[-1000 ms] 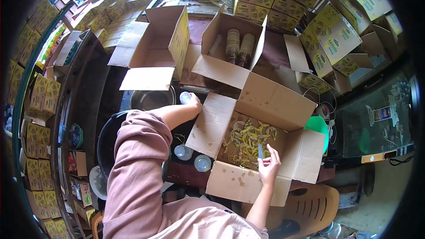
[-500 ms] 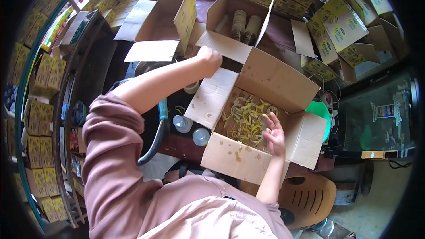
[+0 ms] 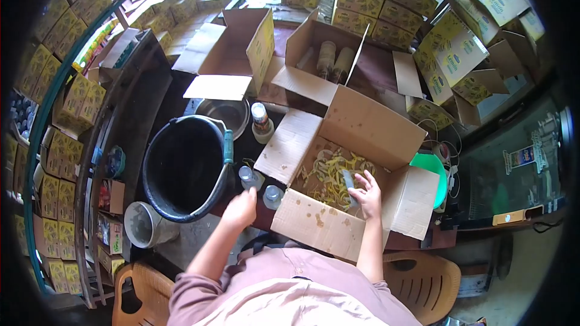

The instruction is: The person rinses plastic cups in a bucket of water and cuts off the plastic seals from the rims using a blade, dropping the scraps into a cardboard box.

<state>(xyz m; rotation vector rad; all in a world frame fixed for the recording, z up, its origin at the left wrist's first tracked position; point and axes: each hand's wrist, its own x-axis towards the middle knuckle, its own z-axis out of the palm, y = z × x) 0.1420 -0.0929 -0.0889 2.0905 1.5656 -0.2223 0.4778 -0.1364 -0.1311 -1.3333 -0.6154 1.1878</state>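
My right hand (image 3: 369, 197) is over an open cardboard box (image 3: 319, 216) and pinches a small translucent bluish piece (image 3: 348, 182) between thumb and fingers; its exact kind is unclear. Yellow and pale curled strips, like peels (image 3: 323, 172), lie on the box floor below it. My left hand (image 3: 240, 208) has its fingers curled, just in front of a clear bottle (image 3: 249, 177); whatever it holds, if anything, is hidden. Beside that bottle, against the box's left side, stands a second clear bottle (image 3: 273, 195).
A large black bucket (image 3: 184, 169) stands to the left, with a grey pail (image 3: 145, 226) below it. Behind are a metal bowl (image 3: 225, 115), a labelled bottle (image 3: 261, 121) and an open box with two cylindrical stacks (image 3: 334, 60). A green basin (image 3: 432, 175) sits right.
My left hand has come back from beside the rear box, down to the clear bottles. My right hand, earlier with fingers raised, now pinches the translucent piece. The view has shifted, showing the bucket.
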